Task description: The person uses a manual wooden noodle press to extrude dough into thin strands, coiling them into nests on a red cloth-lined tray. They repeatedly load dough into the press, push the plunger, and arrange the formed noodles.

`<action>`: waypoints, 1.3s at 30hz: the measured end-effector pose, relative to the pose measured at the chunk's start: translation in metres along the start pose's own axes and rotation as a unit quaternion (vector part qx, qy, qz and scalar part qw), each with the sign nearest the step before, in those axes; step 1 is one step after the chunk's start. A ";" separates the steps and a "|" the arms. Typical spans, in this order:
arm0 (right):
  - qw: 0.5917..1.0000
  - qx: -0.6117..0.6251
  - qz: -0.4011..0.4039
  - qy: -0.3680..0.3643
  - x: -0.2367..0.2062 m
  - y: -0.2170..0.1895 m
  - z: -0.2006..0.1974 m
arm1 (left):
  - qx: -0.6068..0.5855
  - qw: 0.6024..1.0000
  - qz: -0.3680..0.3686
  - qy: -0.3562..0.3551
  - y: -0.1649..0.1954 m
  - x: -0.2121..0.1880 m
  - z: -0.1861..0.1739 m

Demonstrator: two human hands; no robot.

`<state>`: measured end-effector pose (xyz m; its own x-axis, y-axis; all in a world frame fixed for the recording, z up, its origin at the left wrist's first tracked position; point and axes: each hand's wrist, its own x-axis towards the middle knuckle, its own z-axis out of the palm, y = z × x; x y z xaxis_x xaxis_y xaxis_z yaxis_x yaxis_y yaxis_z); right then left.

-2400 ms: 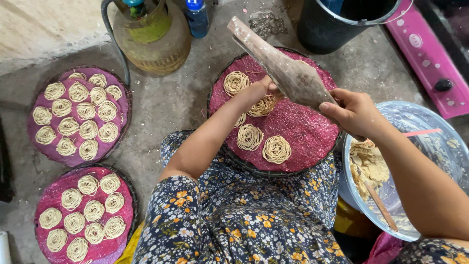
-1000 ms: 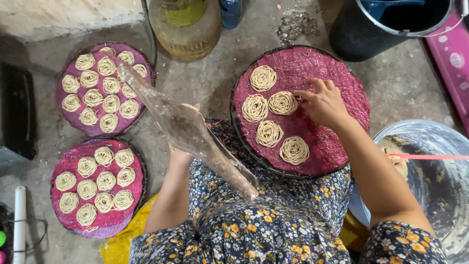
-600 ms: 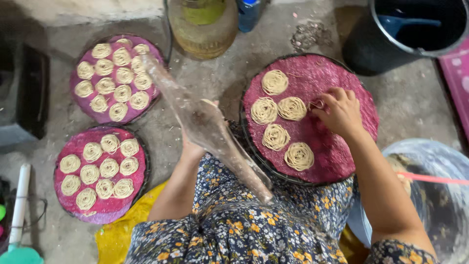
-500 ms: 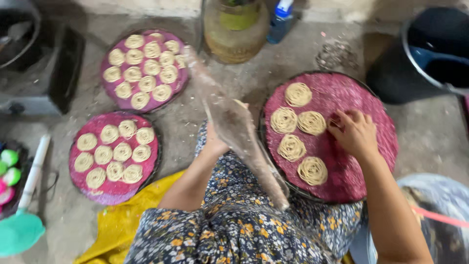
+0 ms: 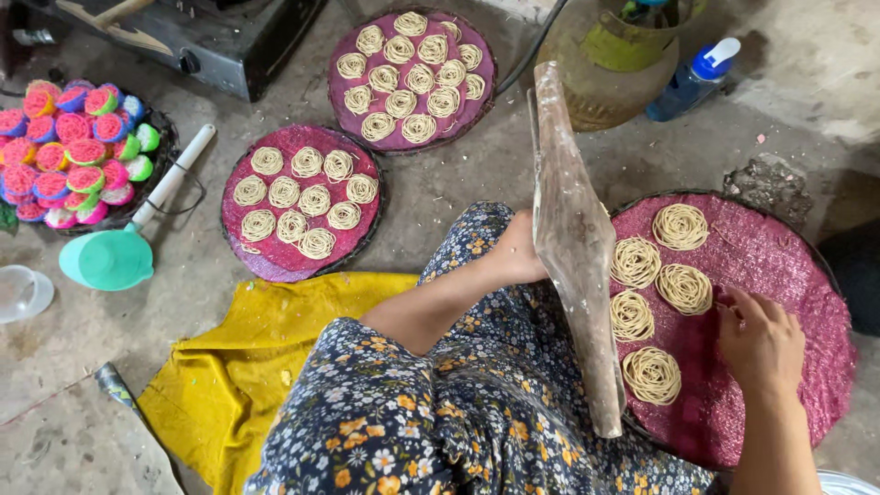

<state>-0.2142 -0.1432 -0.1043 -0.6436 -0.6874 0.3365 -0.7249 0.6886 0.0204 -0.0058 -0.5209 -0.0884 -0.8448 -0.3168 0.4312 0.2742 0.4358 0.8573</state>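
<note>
Round tray (image 5: 807,275), lined in magenta and carrying five noodle coils, sits on the concrete floor (image 5: 458,192) at the seated person's right. The left hand (image 5: 518,252) has its fingers wrapped around a dough-smeared wooden press (image 5: 573,238) held above the lap; the right hand (image 5: 761,339) rests on the tray lining, fingers loosely curled, empty. Two filled trays (image 5: 298,197) lie beyond.

In my left hand (image 5: 518,252) I see a dough-smeared wooden press (image 5: 573,247), upright, beside five noodle coils (image 5: 653,376).
</note>
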 end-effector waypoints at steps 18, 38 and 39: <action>0.958 0.213 0.194 0.012 -0.059 0.004 -0.091 | -0.152 0.978 -0.123 -0.067 0.062 -0.008 0.003; 0.994 0.073 0.070 0.041 -0.009 -0.038 -0.041 | -0.326 0.928 -0.167 -0.065 0.087 -0.006 0.005; 0.996 0.064 0.051 0.041 -0.009 -0.038 -0.043 | -0.315 0.934 -0.148 -0.076 0.087 -0.006 0.005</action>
<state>-0.1702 -0.1529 -0.0678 -0.6976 -0.5900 0.4065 -0.6850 0.7156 -0.1370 0.0203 -0.4770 -0.0179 -0.9690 -0.1998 0.1455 0.1939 -0.2494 0.9488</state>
